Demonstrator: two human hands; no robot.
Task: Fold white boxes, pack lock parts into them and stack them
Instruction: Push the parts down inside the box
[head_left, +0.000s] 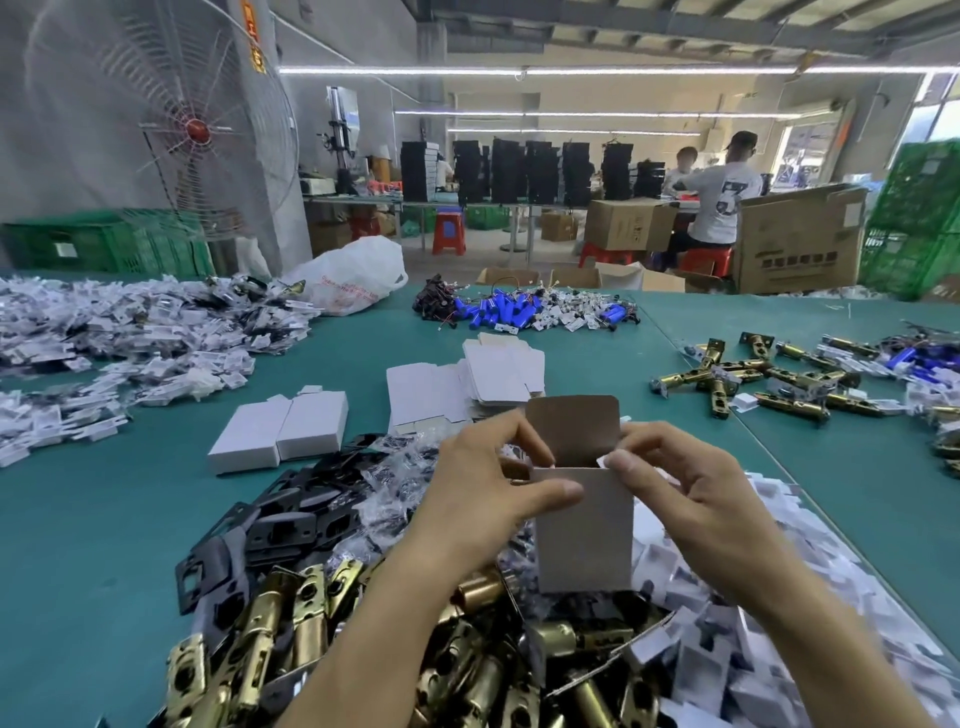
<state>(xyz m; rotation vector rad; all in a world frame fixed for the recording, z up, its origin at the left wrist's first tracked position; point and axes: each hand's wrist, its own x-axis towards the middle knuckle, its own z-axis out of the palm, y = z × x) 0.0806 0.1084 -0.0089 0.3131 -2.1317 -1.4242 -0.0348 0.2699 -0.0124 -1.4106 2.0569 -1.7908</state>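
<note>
I hold a small white box (584, 530) upright over the table, its brown-lined top flap standing open. My left hand (483, 488) grips its left side, thumb across the front and fingers curled at the top edge. My right hand (680, 483) pinches a side flap at the top right corner. Below the box lie brass latch bolts (291, 623), black strike plates (280, 525) and small white bagged parts (711, 623). Two folded white boxes (280, 434) lie side by side to the left. Flat box blanks (467, 387) are stacked beyond my hands.
The green table (104, 519) also bears a big heap of bagged parts (130, 332) at left, blue battery packs (509, 312) at the back, more brass latches (769, 379) at right and a white plastic bag (353, 275). People sit at far benches.
</note>
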